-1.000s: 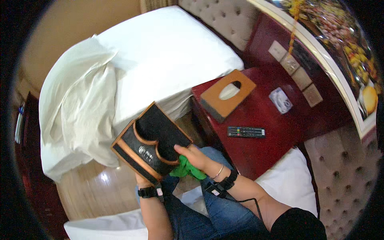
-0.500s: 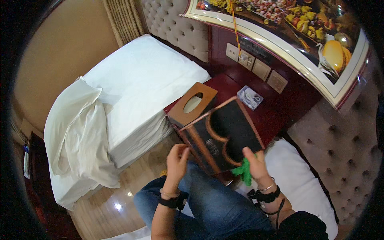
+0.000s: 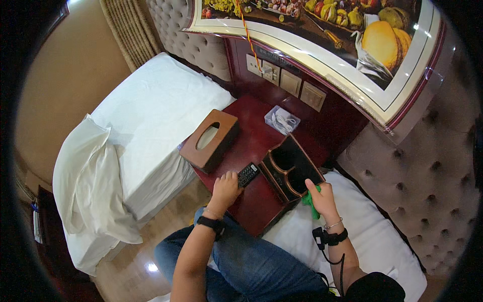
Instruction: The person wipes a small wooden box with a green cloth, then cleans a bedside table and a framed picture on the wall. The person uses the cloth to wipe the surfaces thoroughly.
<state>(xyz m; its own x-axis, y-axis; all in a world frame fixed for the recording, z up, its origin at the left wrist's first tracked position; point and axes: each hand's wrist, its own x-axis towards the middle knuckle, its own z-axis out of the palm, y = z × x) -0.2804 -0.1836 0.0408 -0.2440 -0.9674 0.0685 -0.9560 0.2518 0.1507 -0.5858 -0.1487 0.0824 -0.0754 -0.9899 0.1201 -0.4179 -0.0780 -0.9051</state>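
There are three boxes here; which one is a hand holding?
The black box with compartments: the right hand grips it at one corner. Neither hand touches the brown tissue box or the small clear box.

Hands (image 3: 226,189) — at remote (image 3: 248,175), organizer (image 3: 288,173)

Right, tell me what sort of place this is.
Probably a hotel-style bedroom: there's a white-sheeted rectangular bed, a grey-beige button-tufted upholstered headboard and a glossy dark-red bedside table.
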